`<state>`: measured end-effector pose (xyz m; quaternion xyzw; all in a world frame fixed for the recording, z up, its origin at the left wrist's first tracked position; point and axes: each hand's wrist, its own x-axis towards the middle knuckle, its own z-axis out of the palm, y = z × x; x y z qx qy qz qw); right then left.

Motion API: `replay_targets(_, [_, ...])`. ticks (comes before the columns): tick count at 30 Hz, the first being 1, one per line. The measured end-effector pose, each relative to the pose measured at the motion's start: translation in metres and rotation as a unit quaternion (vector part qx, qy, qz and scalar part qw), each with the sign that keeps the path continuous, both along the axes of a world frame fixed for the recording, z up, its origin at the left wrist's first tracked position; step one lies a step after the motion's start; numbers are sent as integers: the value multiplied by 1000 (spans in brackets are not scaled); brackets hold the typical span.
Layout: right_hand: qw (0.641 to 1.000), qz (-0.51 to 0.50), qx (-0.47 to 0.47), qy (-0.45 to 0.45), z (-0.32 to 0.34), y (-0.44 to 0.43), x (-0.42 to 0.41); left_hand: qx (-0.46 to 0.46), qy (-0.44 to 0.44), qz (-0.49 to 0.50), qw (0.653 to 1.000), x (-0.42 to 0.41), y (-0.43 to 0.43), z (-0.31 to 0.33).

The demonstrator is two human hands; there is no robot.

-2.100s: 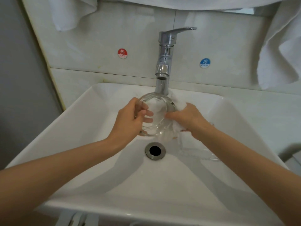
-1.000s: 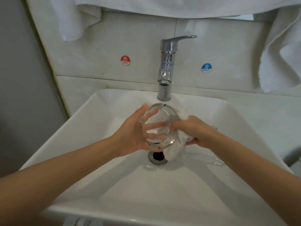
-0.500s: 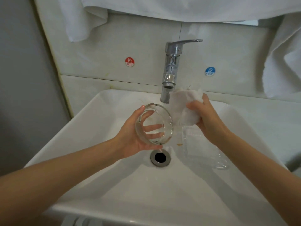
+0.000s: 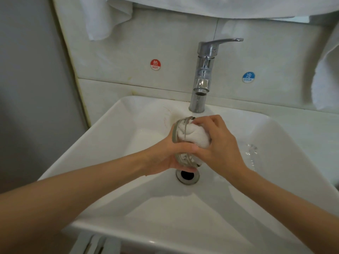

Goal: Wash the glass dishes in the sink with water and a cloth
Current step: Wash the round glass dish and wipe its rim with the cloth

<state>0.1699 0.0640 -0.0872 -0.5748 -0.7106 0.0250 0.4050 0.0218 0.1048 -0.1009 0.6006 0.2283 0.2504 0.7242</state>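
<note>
Over the drain (image 4: 187, 176) of the sink (image 4: 113, 153), the left hand (image 4: 165, 156) curls round the glass dish (image 4: 174, 133), tipped on its side with its mouth facing right, and the right hand (image 4: 218, 143), closed on the bunched cloth (image 4: 194, 136), presses it into that mouth from the right.

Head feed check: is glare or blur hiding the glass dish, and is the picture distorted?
Head view: soft, even light, no harsh glare, small highlights on the faucet; wide-angle distortion splays the sink rim toward the frame edges; the glass dish rim reads clearly against the cloth; another clear dish at right nearly vanishes into the white sink.
</note>
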Motion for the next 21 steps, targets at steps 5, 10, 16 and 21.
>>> replay_targets(5, [977, 59, -115, 168, -4, 5, 5, 77, 51, 6, 996, -4, 7, -3])
replay_targets(10, [969, 184, -141, 89, -4, 9, 13, 88, 39, 44, 994, -13, 14, 3])
replay_targets(16, [992, 107, 54, -46, -16, 8, 13, 75, 34, 5, 997, -13, 12, 7])
replay_targets(21, [989, 61, -6, 133, -13, 0, 3, 68, 35, -14, 997, -10, 9, 4])
